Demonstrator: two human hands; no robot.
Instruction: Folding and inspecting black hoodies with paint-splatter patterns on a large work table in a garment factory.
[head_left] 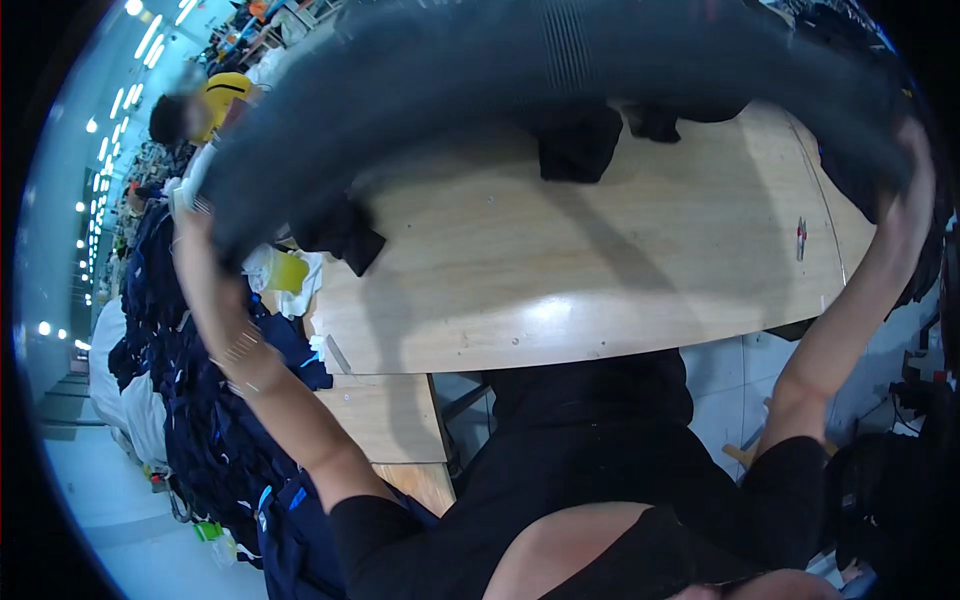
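A long dark garment (560,60), blurred by motion, is stretched in an arc above the far side of the table; its exact kind is not plain. Fine pale ribbing or folds show at its middle. My left hand (192,208) grips its left end, the fingers partly hidden by cloth. At the opposite end my right hand (908,170) is closed on the fabric, slightly smeared. Both arms are raised and spread wide. Beneath the garment, dark cloth pieces lie on the tabletop, one at the middle (580,145) and another at the left (343,235).
The pale wooden table (560,270) stands in front of me, with a small red pen-like tool (801,238) at its right. A yellow cup-like container (287,272) sits by its left edge. Dark clothes are heaped (215,440) along my left. A person in yellow (222,105) is farther off.
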